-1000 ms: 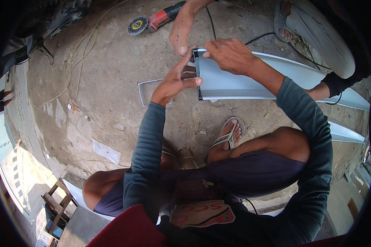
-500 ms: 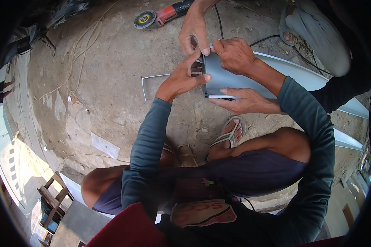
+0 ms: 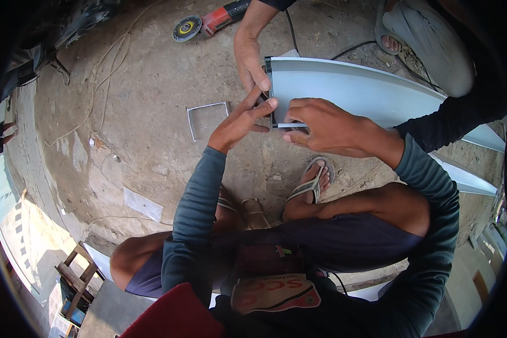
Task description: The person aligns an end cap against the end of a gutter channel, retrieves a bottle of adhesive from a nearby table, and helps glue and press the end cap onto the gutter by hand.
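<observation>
Here, in the head view, a channel of pale metal runs from the centre of the frame toward the right, its near end edged by a dark strip. The left hand, at the centre, grasps that strip, thumb over the edge and fingers spread behind it. The right hand, right of centre, has its fingers bent and its thumb apart beneath them, with the channel's lower rim between; whether they grip it firmly, I cannot tell. A co-worker's hand comes down from the top, its fingertips by the strip just above the left hand. From the right, a dark sleeve crosses the channel and passes behind the right wrist, so what its hand does is hard to see. A thin bracket with three sides lies on the ground just left of the left hand. A red and black grinder lies at the top, a loose rope at the upper left, a pale sheet at the lower left, and a second channel at the right edge.
</observation>
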